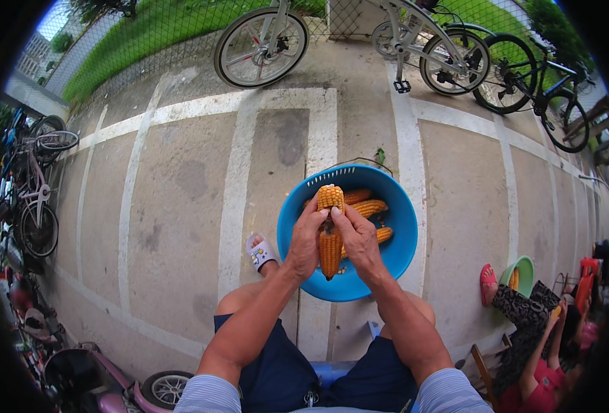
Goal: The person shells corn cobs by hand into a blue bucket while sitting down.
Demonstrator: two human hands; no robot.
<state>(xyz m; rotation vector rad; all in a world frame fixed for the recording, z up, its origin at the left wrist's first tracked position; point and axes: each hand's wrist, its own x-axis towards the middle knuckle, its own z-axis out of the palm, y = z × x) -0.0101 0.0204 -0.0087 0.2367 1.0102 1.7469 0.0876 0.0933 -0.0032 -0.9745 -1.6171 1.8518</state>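
Note:
Before my chest, both hands are on an ear of dried yellow corn (330,258), its pointed end toward me. A dark patch without kernels shows across its middle. My left hand (304,240) grips the ear from the left, thumb at the dark patch. From the other side, my right hand (358,237) holds it with the thumb beside the left one. Beneath is a blue plastic bucket (403,240) between my legs. Several more ears of corn (370,207) lie inside it, partly hidden by my hands, with a few loose kernels (341,270).
A white-framed bicycle (278,49) and a black bicycle (508,77) stand along the wire fence (180,44). Other bikes (38,196) line the left. At right, a person (542,382) holds corn near a green bucket (526,273). A pink scooter (129,387) is at lower left.

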